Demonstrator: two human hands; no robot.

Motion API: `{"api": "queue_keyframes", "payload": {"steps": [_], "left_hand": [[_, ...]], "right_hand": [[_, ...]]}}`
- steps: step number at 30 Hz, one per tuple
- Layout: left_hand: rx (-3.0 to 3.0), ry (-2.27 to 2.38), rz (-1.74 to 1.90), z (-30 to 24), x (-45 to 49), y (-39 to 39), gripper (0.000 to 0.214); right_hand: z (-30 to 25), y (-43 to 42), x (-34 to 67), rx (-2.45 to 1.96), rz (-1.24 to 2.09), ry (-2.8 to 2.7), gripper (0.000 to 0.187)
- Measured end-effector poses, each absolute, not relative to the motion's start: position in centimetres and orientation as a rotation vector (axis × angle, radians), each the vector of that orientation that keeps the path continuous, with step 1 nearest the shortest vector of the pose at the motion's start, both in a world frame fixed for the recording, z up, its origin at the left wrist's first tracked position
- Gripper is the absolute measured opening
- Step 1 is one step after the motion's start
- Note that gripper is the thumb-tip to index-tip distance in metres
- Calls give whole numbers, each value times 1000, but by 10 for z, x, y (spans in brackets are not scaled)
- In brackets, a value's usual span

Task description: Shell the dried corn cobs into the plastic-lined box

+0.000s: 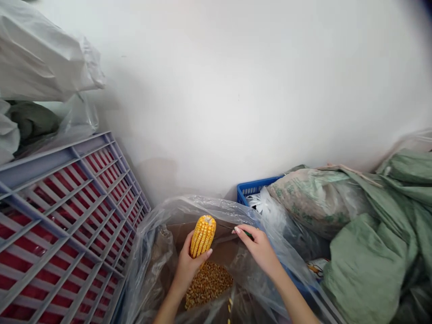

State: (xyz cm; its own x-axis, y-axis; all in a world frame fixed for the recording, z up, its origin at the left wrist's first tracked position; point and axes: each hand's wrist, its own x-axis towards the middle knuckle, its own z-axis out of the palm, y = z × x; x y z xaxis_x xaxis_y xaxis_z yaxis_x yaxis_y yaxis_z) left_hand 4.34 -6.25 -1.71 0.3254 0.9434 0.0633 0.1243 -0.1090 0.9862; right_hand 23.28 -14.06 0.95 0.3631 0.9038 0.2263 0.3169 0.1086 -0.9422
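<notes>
An ear of corn (203, 237) stands nearly upright, full of yellow kernels, its pale blunt end up. My left hand (189, 264) is closed round its lower part. My right hand (259, 250) grips a thin-shafted tool with a dark green handle (249, 235), like a screwdriver. The shaft points left toward the upper end of the corn; whether its tip touches the kernels I cannot tell. Below both hands, loose corn kernels (213, 282) lie heaped inside a clear plastic bag (143, 265) with its mouth spread wide.
A grey-purple plastic crate (69, 231) with red behind its slats stands close on the left, plastic bags (43, 54) on top. On the right are a blue basket (258, 183), a stuffed patterned bag (313, 198) and green cloth (371, 265). A white wall (236, 90) rises behind.
</notes>
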Motion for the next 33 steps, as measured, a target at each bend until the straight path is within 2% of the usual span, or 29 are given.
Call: {"api": "queue_keyframes", "payload": {"steps": [11,18,27,33], "left_hand": [[1723,991,834,-12,41,-57,57],[1928,973,585,4,29,-55,51],[2132,1059,360,-12,26,-52,39],[1976,1075,370,-18,32,-54,41]], "right_hand": [[8,-140,235,-1484,577,-1274,31],[2,-145,238,-1550,585,-1359,32],[-24,-135,207,-1778,504,-1120,36],[-44,-127,180,-1806,601,-956,38]]}}
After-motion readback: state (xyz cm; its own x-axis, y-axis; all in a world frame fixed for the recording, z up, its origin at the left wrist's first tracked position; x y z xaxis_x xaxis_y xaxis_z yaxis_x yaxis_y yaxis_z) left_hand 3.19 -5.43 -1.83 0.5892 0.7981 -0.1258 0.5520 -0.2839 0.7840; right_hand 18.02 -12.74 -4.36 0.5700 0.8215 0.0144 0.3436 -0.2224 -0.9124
